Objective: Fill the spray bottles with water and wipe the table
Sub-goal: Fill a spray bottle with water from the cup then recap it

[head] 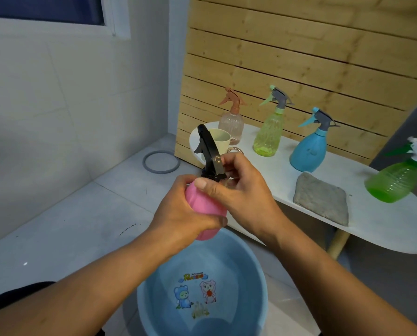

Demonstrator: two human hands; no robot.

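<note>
A pink spray bottle [202, 204] with a black spray head [208, 154] is held above a blue basin [255, 282] on the floor. My left hand [180, 214] grips the pink body from the left. My right hand [241, 190] pinches the black collar at the bottle's neck, thumb across the front. On the white table [384, 224] stand a clear brownish spray bottle [231, 124], a yellow-green one [269, 132], a blue one [310, 146] and a green one [394, 180]. A grey cloth [322, 198] lies flat between the blue and green bottles.
A cream cup [220, 139] stands at the table's left end, partly behind the black spray head. A wooden slat panel [299, 57] backs the table. A grey ring [161, 162] lies on the tiled floor by the white wall.
</note>
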